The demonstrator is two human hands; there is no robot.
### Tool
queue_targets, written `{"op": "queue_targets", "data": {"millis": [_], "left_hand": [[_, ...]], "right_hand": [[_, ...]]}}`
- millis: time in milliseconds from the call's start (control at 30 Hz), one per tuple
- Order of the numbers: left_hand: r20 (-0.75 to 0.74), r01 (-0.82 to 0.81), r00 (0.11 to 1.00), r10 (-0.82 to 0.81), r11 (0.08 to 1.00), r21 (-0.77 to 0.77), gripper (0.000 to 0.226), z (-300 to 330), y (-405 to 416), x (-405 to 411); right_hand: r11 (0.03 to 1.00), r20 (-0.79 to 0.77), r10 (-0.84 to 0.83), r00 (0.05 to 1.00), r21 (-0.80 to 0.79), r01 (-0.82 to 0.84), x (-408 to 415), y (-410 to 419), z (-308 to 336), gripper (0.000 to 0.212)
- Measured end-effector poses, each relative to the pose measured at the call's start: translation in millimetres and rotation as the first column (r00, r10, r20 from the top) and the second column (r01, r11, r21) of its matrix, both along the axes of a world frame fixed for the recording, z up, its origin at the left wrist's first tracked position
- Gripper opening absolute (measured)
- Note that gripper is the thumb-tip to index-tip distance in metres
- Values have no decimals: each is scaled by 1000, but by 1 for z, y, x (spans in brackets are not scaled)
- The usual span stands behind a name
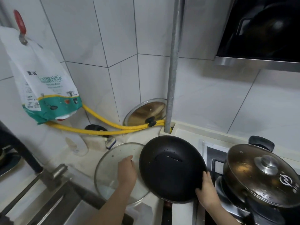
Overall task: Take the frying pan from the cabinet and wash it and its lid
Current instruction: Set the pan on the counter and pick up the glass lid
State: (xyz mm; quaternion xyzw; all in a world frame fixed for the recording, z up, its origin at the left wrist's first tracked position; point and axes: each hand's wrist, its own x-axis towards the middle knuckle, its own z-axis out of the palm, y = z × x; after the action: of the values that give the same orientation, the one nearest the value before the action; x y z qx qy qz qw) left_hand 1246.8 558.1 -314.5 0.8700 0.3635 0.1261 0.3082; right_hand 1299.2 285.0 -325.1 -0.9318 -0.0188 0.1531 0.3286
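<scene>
My right hand (207, 190) has its grip curled on the frying pan (172, 169) rim, pan tilted over the bench (181, 213) w/ water beads inside, prob. to drain. Left hand (127, 171) covers the glass lid (113, 161) knob, lid beside the pan near the sink (68, 208); can't tell if it's gripping.

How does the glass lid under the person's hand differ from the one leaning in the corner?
The near lid lies almost flat on the counter under the left hand; the corner lid stands tilted against the wall. The near lid looks clear, the corner lid brownish. Both are round glass.
</scene>
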Motion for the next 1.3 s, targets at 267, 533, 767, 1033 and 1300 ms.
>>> {"op": "queue_targets", "data": {"millis": [267, 533, 767, 1033, 1300], "left_hand": [[-338, 262, 922, -188, 947, 188, 46, -22, 30, 3], [-400, 328, 889, -221, 918, 222, 46, -28, 45, 7], [-370, 333, 896, -244, 922, 198, 39, -27, 39, 2], [-374, 277, 907, -194, 944, 182, 37, -24, 43, -40], [-393, 186, 914, -101, 965, 185, 34, -19, 38, -79]], "right_hand": [[999, -57, 19, 998, -40, -21, -5, 5, 5, 76], [911, -42, 282, 959, -303, -281, -23, 31, 11, 61], [886, -95, 462, 882, -6, -464, -44, 70, 13, 114], [893, -85, 450, 889, 61, -446, -62, 103, -7, 37], [873, -78, 488, 869, 33, -487, -64, 107, -6, 37]]}}
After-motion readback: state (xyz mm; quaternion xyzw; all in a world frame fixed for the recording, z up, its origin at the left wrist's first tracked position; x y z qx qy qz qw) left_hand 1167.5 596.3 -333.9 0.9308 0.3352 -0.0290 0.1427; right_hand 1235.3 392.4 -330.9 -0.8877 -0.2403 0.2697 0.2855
